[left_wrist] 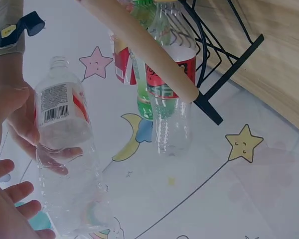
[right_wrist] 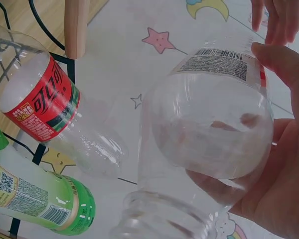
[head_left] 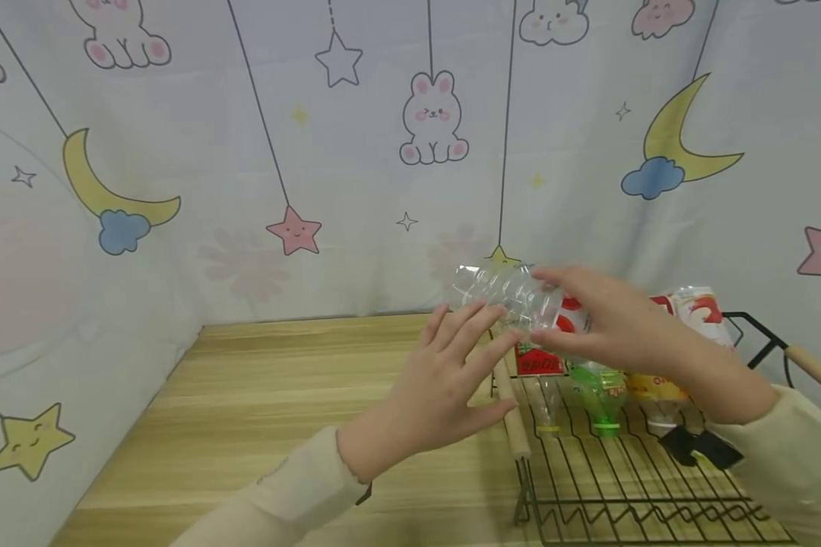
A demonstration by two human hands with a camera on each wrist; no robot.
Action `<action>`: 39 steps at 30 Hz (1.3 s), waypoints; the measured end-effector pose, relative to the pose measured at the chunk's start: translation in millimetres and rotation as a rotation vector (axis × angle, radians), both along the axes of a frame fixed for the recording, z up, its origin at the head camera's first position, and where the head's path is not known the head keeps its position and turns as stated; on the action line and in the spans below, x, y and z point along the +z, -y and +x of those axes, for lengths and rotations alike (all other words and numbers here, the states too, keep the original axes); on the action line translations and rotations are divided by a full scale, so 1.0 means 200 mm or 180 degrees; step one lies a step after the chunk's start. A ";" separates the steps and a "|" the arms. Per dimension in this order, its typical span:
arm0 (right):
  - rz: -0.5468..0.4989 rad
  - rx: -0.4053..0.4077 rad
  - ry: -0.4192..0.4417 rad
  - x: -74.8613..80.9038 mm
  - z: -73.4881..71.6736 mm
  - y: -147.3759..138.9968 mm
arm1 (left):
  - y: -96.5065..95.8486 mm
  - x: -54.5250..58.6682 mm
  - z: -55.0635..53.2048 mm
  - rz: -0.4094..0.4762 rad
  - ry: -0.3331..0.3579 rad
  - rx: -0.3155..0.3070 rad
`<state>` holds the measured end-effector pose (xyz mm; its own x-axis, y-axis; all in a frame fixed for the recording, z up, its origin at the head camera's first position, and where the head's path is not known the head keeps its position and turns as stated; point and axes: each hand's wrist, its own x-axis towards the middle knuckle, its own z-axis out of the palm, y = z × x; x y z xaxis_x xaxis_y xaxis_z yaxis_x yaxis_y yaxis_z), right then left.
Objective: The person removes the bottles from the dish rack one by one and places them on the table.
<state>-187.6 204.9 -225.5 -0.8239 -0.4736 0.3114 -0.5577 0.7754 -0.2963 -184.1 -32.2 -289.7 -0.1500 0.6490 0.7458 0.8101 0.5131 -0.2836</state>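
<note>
A clear plastic bottle (head_left: 502,292) with a white-and-red label is held in the air, tilted, above the far left part of a wire rack. My right hand (head_left: 612,315) grips it around the label, thumb on one side and fingers on the other. In the left wrist view the bottle (left_wrist: 67,174) shows a barcode and a clear neck without a cap. My left hand (head_left: 445,384) is spread beside the bottle with its fingers extended; whether the fingertips touch it I cannot tell. The right wrist view shows only some left-hand fingers (right_wrist: 279,22) at the top.
The black wire rack (head_left: 609,501) with wooden handles (head_left: 513,418) stands on the wooden table (head_left: 280,425). Several bottles stand neck-down in it, including a clear red-labelled bottle (right_wrist: 45,99) and a green bottle (head_left: 602,395). A patterned curtain (head_left: 356,159) hangs behind.
</note>
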 end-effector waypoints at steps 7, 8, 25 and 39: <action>0.0039 0.0047 0.0081 -0.01 0.00 0.03 | 0.01 0.01 -0.04 -0.0128 -0.0077 0.0258; 0.0061 0.0037 0.0090 -0.01 0.00 0.04 | 0.01 0.01 -0.04 -0.0151 -0.0092 0.0289; -0.0002 0.0106 0.0335 -0.02 -0.01 0.11 | 0.02 0.01 -0.07 -0.0299 -0.0119 0.0495; -0.0071 0.0334 0.0425 -0.07 -0.03 0.14 | -0.01 -0.03 -0.07 -0.0262 -0.0175 0.0660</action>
<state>-194.2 176.4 -239.1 -0.8051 -0.5533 0.2138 -0.5897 0.7074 -0.3898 -198.4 -29.6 -296.5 -0.2472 0.6676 0.7023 0.6719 0.6403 -0.3721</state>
